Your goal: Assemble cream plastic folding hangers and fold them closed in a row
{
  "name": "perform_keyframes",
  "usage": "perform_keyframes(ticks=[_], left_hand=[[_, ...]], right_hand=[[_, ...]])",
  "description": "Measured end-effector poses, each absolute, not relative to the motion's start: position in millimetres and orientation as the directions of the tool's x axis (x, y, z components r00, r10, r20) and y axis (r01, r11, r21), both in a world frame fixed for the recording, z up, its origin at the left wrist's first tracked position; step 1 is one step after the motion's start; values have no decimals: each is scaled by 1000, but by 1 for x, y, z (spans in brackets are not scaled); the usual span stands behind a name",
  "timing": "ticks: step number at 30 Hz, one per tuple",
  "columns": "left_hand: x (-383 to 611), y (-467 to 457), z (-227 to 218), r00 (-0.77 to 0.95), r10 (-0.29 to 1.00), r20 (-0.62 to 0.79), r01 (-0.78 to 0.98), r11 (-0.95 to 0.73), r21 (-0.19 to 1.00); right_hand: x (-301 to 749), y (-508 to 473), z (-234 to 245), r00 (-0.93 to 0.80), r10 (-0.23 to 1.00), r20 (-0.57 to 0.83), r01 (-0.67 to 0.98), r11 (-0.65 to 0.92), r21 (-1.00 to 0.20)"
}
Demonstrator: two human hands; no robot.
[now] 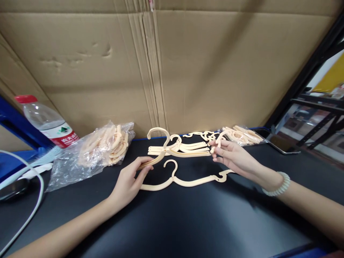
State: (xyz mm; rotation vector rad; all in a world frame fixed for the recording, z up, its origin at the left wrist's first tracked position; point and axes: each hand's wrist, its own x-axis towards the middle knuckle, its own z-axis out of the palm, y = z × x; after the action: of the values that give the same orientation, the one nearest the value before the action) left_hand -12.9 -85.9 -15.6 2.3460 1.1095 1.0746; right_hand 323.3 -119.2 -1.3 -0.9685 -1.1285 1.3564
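Note:
My left hand (137, 175) grips one arm of a cream plastic clothes hanger (163, 145), raised above the dark table with its hook pointing up. At the hanger's other end, my right hand (231, 156) pinches a small curved cream hook piece (219, 141); whether the two parts touch I cannot tell. Below them on the table lies another hanger (193, 182), a curled piece on its right end. Behind the raised hanger is a stack of hangers (190, 146). Loose hook pieces (206, 135) lie farther back, partly hidden by my right hand.
Clear plastic bags of hanger parts lie at the left (102, 147) and back right (242, 135). A red-capped bottle (48, 118) leans at far left near a white cable (41, 186). A phone (283, 144) rests at right. Cardboard (215, 64) stands behind the table.

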Motion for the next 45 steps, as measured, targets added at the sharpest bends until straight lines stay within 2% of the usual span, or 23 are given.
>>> perform_keyframes(ticks=[5, 10, 16, 24, 38, 45], left_hand=[[-13, -85, -16, 415, 763, 495, 517, -646, 562], [-13, -85, -16, 426, 740, 520, 515, -671, 533], [-13, -86, -15, 447, 719, 531, 514, -693, 506], [-12, -87, -13, 450, 716, 535, 526, -696, 489], [-12, -87, -15, 428, 735, 526, 549, -674, 495], [-13, -88, -17, 444, 698, 562, 536, -709, 458]], right_hand=[[320, -124, 3, -148, 988, 35, -232, 0, -973], [318, -128, 6, -252, 966, -63, -240, -125, -963], [319, -127, 4, -244, 956, -162, -257, -224, -940], [315, -131, 7, -238, 966, -99, -173, -142, -975], [315, -132, 5, -272, 962, -27, -187, -80, -979], [320, -126, -4, -308, 943, -129, -225, -204, -953]])
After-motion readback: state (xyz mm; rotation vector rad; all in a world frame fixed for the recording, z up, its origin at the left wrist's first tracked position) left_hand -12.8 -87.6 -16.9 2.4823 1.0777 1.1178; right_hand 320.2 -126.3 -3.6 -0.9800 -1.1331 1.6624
